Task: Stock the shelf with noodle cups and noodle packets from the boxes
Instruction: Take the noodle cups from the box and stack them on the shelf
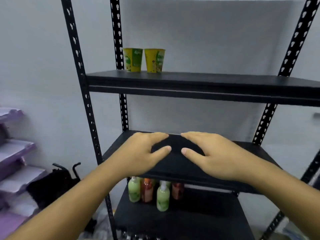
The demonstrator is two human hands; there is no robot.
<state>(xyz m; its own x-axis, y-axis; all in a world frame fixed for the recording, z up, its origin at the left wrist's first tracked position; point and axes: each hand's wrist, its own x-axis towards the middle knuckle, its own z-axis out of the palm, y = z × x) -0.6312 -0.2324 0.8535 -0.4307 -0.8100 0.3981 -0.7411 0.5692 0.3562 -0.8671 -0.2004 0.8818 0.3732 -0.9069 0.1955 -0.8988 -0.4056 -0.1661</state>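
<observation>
Two noodle cups point(133, 60) left-rear on upper shelf point(216, 80), left hand point(141, 154), right hand point(213, 155) spread flat, empty, over middle shelf point(176, 164)

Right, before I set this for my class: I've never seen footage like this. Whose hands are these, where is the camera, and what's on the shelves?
There is no machine here: a person wears one wide-angle camera on the head, looking forward and down, so you see their own arms. The left hand and right hand are spread flat, palms down, over the middle shelf of a black metal rack, holding nothing. Two yellow-and-green noodle cups stand upright side by side on the upper shelf, at its left end. Green and reddish bottles stand on the lower shelf. Purple trays are stacked to the left.
</observation>
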